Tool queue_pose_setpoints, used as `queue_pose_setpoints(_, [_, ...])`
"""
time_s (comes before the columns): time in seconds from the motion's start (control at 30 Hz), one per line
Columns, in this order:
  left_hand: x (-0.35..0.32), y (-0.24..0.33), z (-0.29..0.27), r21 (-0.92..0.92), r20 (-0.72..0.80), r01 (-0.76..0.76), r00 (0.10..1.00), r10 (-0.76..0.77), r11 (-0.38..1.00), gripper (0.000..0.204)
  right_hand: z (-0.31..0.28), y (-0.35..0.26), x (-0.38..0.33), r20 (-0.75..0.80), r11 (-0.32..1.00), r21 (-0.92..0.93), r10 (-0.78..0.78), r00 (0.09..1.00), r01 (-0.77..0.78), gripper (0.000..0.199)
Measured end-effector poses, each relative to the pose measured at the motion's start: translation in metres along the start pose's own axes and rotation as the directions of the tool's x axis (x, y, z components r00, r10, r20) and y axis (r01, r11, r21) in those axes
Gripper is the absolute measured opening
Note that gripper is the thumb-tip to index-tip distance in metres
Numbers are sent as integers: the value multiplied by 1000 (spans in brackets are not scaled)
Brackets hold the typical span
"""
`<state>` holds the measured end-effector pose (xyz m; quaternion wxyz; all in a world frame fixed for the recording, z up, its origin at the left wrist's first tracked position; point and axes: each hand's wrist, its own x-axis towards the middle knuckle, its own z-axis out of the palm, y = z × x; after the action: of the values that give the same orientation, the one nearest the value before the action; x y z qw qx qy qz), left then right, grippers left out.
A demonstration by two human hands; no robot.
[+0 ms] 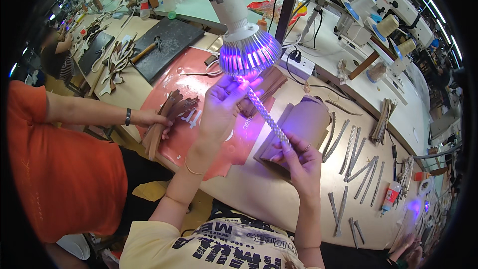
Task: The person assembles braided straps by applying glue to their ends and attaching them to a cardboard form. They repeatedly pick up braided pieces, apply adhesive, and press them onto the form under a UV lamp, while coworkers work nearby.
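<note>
A braided strap runs slantwise between my two hands, under the violet light of a lamp. Close below the lamp, my left hand pinches the strap's upper end. My right hand grips its lower end between thumb and fingers, beside a brown cardboard piece. Several more braided straps lie on the table to the right of my right hand. Under my left hand spreads a red sheet, with brown strips on it behind the strap.
At left, a person in orange holds brown strips. A hammer rests on a black slab. A power strip, sewing machine and thread cones stand behind. A small bottle lies at right.
</note>
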<state>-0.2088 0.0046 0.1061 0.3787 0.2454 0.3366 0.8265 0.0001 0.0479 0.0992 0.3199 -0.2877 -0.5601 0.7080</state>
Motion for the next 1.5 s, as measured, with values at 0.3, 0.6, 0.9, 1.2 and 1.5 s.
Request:
queue_pose_setpoints(0.3, [28, 4, -31, -229, 177, -142, 967, 184, 963, 35, 7, -10, 50, -45, 802, -471, -438, 898, 367, 33])
queue_pose_setpoints(0.6, [23, 6, -38, -211, 69, -108, 990, 125, 972, 31, 4, -18, 80, -136, 950, -188, -276, 952, 248, 38])
queue_pose_setpoints(0.9, [-4, 3, -38, 98, -232, 197, 958, -170, 976, 41, -14, -29, 115, -192, 992, 18, -115, 975, 121, 42])
queue_pose_setpoints(1.2, [-52, -8, -28, 257, 75, 526, 825, -560, 811, 45, -10, -25, 141, 34, 991, -64, -116, 993, 118, 48])
queue_pose_setpoints(1.5, [-35, -12, -14, 234, 83, 524, 828, -554, 819, 31, 6, -19, 124, 342, 989, -147, 49, 939, 2, 53])
